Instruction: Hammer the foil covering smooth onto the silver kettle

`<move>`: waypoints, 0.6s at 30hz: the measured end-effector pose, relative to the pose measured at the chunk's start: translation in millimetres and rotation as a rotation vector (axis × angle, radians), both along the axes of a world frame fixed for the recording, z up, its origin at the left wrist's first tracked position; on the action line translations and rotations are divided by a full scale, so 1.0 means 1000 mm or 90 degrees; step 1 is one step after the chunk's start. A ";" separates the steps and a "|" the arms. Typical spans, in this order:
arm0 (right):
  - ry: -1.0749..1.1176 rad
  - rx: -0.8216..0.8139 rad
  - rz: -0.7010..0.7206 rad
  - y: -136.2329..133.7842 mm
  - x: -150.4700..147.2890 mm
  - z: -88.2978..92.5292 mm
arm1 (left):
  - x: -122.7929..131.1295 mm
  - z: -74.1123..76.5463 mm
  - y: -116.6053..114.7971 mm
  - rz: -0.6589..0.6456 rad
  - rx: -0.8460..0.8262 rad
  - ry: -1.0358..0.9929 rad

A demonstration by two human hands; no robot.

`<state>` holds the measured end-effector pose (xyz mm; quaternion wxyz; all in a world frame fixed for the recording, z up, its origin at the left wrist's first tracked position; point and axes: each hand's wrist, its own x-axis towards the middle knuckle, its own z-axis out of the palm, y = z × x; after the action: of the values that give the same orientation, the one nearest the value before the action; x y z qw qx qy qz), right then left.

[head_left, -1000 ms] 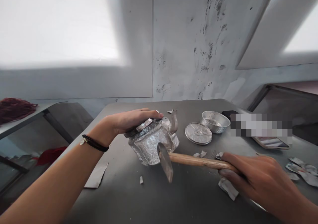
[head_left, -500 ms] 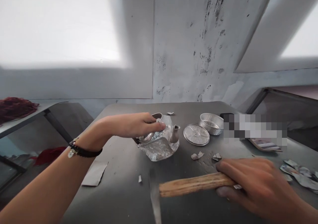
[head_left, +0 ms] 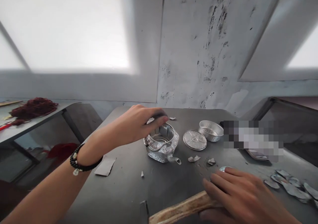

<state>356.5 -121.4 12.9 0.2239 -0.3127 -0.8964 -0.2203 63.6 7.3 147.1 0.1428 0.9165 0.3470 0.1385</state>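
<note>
A silver teapot (head_left: pixel 161 156) with a hammered surface stands on the grey table, its round mouth facing up and its spout pointing toward me on the right. My left hand (head_left: pixel 141 123) reaches over the teapot's left back side, fingers curled and thumb by the rim; its exact hold is partly hidden. In my right hand (head_left: pixel 240 194) is the wooden handle of a hammer (head_left: pixel 184 209), held low at the front. The hammer's metal head points left and runs partly out of view. It is apart from the teapot.
Right of the teapot lie a round silver lid (head_left: pixel 195 140) and a perforated strainer basket (head_left: pixel 211 131). Torn scraps (head_left: pixel 293 187) are heaped at the right, with small bits nearby. A cardboard piece (head_left: pixel 105 166) lies left. Dark red yarn (head_left: pixel 34 110) rests on a side table.
The teapot has been turned from lying tilted to mouth up, its spout swinging toward me. My right hand and the hammer have moved lower. The view has shifted slightly.
</note>
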 end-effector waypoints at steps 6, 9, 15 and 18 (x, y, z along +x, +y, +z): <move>0.063 0.129 -0.010 -0.005 0.004 0.017 | -0.038 -0.065 -0.004 -0.109 0.332 -0.106; 0.059 0.167 -0.040 -0.005 0.009 0.017 | -0.063 -0.112 -0.003 -0.048 0.397 -0.152; 0.093 0.098 -0.021 -0.003 0.011 0.014 | -0.074 -0.159 0.014 -0.036 0.293 -0.135; 0.110 0.046 -0.011 -0.002 0.012 0.013 | -0.072 -0.163 0.018 -0.030 0.227 -0.150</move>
<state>368.1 -123.6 25.9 0.3092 -0.3302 -0.8626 -0.2266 -8.7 25.5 -16.4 0.0214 0.9127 0.2763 0.3004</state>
